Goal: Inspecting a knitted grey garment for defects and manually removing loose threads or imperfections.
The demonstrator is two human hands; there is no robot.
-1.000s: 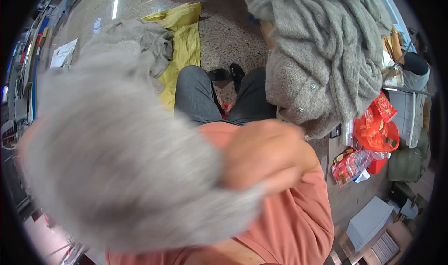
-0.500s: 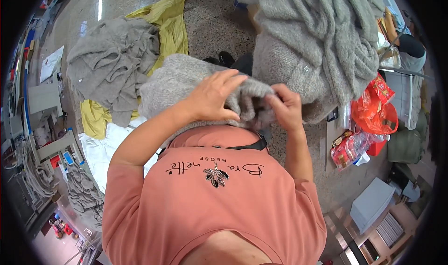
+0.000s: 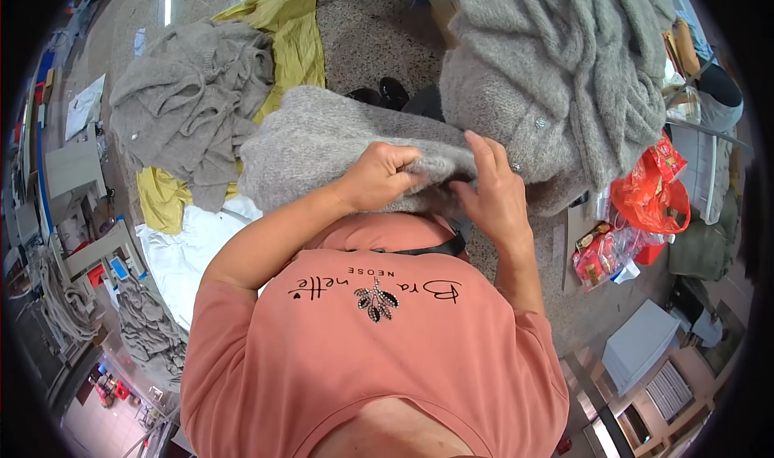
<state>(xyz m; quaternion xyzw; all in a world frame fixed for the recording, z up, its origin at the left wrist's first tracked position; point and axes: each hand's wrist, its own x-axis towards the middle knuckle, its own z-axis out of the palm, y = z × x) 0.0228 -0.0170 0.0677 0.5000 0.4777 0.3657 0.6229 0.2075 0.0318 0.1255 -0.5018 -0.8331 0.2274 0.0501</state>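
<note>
A grey fuzzy knitted garment [image 3: 314, 147] lies bunched across my lap. My left hand [image 3: 379, 177] is closed on its rolled edge, thumb and fingers pinching the knit. At the garment's right end is my right hand [image 3: 498, 193], its fingers stretched out and its thumb apart from them, close against the folded opening. Whether those fingertips touch the knit is hard to tell. Just beyond the right hand rises a big heap of similar grey knitwear [image 3: 548, 79], with a small shiny button showing on it.
Another grey knit pile [image 3: 193, 95] lies at the left on yellow sheeting [image 3: 294, 39]. White sheeting [image 3: 181, 236] is spread by my left elbow. Red plastic bags [image 3: 649, 192] stand at the right. A person's arm [image 3: 687, 51] shows at the far right.
My left hand has gone from spread fingers to a closed pinch on the knit edge. The right hand has loosened from its grip, and its fingers have straightened.
</note>
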